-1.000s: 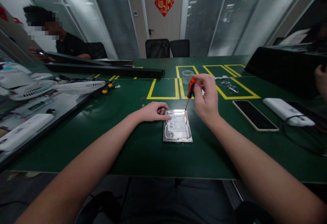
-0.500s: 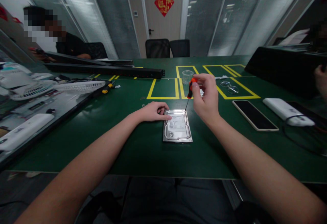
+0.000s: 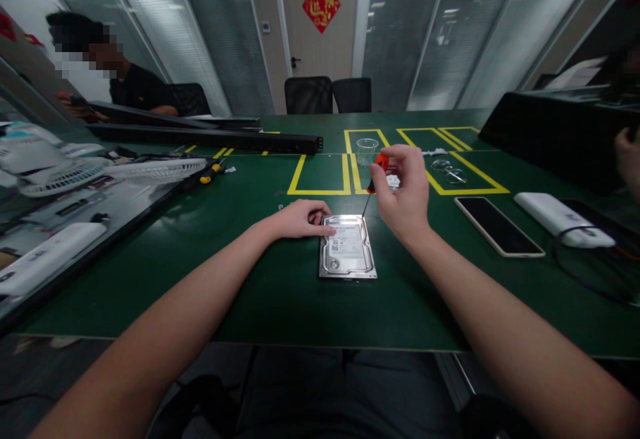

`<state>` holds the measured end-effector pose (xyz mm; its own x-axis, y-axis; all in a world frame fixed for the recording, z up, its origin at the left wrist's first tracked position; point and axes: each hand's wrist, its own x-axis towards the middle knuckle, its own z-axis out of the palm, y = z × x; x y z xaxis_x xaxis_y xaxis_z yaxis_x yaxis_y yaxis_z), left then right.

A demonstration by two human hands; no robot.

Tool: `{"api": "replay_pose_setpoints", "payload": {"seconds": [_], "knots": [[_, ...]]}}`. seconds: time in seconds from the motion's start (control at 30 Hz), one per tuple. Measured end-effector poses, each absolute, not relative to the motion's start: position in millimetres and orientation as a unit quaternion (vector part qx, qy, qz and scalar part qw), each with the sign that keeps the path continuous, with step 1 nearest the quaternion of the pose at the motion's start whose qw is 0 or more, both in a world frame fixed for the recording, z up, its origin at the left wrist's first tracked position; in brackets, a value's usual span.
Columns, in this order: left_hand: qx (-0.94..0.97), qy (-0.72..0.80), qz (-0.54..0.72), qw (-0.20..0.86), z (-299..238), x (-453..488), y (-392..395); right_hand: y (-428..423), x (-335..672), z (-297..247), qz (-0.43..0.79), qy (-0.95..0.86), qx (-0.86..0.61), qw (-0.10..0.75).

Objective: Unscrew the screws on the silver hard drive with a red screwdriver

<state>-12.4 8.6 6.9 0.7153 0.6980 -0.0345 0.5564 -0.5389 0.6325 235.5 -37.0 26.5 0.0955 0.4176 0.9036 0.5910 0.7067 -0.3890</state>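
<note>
A silver hard drive (image 3: 347, 249) with a white label lies flat on the green table (image 3: 280, 305). At its far left corner my left hand (image 3: 303, 219) grips the edge, thumb on top of the label and fingers curled at the side. My right hand (image 3: 406, 189) is closed around the red and black handle of a screwdriver (image 3: 371, 185). The screwdriver leans, its tip touching the drive's far right corner. Whether the tip sits in a screw is too small to tell.
Behind the screwdriver stands a clear plastic cup (image 3: 367, 151). To the right are glasses (image 3: 450, 171), a phone (image 3: 499, 227) and a white power bank (image 3: 565, 219) with a cable. White fan parts (image 3: 155, 169), yellow-handled pliers (image 3: 211, 172) and black bars (image 3: 210, 139) lie left. A person (image 3: 143, 89) sits far left.
My right hand has turned slightly on the screwdriver handle, which now leans a little more to the right. My left hand and the hard drive have stayed in place.
</note>
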Motion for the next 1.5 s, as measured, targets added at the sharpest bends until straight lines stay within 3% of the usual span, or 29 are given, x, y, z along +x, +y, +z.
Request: {"api": "replay_pose_setpoints", "payload": {"seconds": [1.5], "knots": [[0.876, 0.352, 0.122, 0.306, 0.6, -13.5, 13.0, -41.7, 236.4, 31.9, -0.073, -0.681, -0.361, 0.634]]}}
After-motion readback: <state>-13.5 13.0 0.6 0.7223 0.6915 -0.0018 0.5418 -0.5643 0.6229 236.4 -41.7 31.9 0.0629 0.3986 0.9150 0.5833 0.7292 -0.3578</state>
